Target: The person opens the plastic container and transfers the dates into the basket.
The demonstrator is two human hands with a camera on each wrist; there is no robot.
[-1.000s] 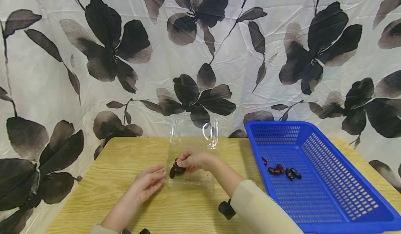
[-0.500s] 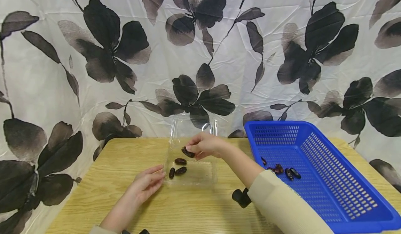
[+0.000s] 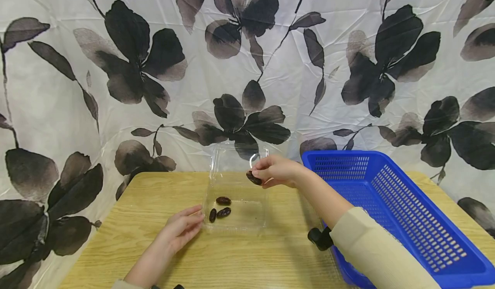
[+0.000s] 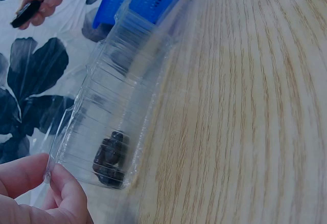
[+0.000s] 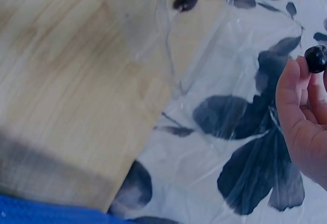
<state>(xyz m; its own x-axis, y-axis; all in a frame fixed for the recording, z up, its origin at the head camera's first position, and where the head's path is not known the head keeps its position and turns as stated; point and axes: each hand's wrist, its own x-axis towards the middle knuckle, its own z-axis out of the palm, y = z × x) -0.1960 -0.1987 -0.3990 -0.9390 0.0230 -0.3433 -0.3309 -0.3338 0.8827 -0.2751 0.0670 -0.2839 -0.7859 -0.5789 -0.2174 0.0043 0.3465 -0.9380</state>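
Note:
My right hand (image 3: 280,171) pinches a dark brown date (image 3: 253,177) between thumb and fingers, above the right side of a clear plastic clamshell container (image 3: 247,217). Inside the container, toward its left end, lie three more dates (image 3: 223,212). The container's lid (image 3: 232,164) stands raised at the back. At the left edge, my left hand (image 3: 181,226) holds the container; in the left wrist view its thumb and finger pinch the clear rim (image 4: 49,170). The right wrist view shows the held date (image 5: 317,59) at the fingertips.
A blue plastic basket (image 3: 437,207) with slotted walls stands on the right of the wooden table (image 3: 232,259). My right forearm and sleeve cross its near left side, hiding part of its inside. A floral cloth (image 3: 336,65) hangs behind the table.
My right hand has picked a date out of the container, raised it and carried it to the right. The left hand has stayed at the container's edge.

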